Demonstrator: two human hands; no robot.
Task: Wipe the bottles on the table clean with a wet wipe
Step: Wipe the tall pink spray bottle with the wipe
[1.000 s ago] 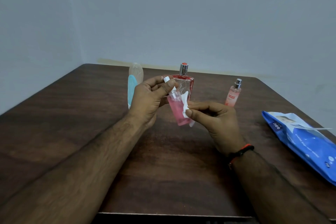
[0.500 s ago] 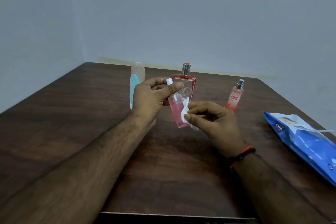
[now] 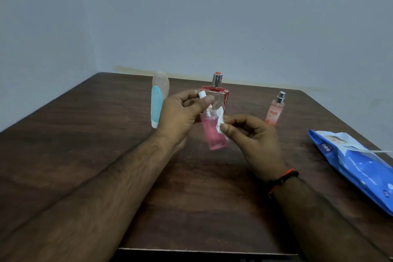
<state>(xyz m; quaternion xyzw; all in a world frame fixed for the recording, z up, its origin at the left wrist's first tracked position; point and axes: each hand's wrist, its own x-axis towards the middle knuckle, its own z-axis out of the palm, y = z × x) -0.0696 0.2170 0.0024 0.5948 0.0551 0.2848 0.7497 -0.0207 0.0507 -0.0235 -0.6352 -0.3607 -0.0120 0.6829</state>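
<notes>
From the head camera, our left hand [image 3: 180, 115] grips the small pink bottle [image 3: 213, 134] by its white cap, lifted above the table [image 3: 85, 134]. Our right hand [image 3: 253, 134] pinches the folded wipe [image 3: 220, 119] against the bottle's shoulder — higher than a second ago, so the wiping is working upward. Three other bottles wait behind.
</notes>
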